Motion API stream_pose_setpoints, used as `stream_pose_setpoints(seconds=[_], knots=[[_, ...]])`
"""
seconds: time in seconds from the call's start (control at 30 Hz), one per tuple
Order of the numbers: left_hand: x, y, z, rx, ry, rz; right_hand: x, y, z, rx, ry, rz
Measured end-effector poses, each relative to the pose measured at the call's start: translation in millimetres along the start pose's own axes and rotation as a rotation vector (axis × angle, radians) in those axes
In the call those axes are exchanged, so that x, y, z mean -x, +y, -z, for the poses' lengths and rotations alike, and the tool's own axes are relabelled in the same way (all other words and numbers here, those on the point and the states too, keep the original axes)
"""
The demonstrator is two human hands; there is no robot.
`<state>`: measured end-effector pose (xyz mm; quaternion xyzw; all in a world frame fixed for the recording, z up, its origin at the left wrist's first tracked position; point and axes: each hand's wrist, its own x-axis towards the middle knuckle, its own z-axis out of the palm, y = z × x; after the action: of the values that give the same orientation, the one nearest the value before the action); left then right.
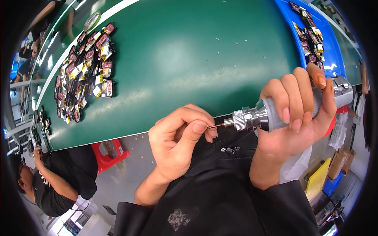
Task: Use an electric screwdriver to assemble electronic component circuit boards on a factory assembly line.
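My right hand (294,106) is wrapped around a grey electric screwdriver (277,115) with a silver knurled collar, held level and pointing left. Its thin copper-coloured bit (215,126) reaches the fingers of my left hand (176,137). Thumb and fingertips of that hand are pinched together at the bit's tip; anything small between them is hidden. Both hands are just over the near edge of the green table (165,59). Several tiny screws (235,66) lie scattered on the tabletop beyond them.
Many small black electronic assemblies with yellow-and-white parts (88,65) are heaped at the left. A blue tray (332,51) at the far right holds more. Behind the table's left edge sits another person (55,181), near a red stool (105,157). A yellow board (317,179) stands lower right.
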<state>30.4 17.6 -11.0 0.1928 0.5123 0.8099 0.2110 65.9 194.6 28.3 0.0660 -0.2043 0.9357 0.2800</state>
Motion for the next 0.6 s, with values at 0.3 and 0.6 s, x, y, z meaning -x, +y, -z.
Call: stream_pose_setpoints(seconds=[0.3,0.6], knots=[[2.7,-2.2,1.2,0.072,-0.006,0.010,1.9,2.9,-0.5,-0.030,0.024,0.020],[0.4,-1.7,-0.9,0.008,0.005,0.032,5.0,-1.0,-3.9,0.042,0.027,0.043]])
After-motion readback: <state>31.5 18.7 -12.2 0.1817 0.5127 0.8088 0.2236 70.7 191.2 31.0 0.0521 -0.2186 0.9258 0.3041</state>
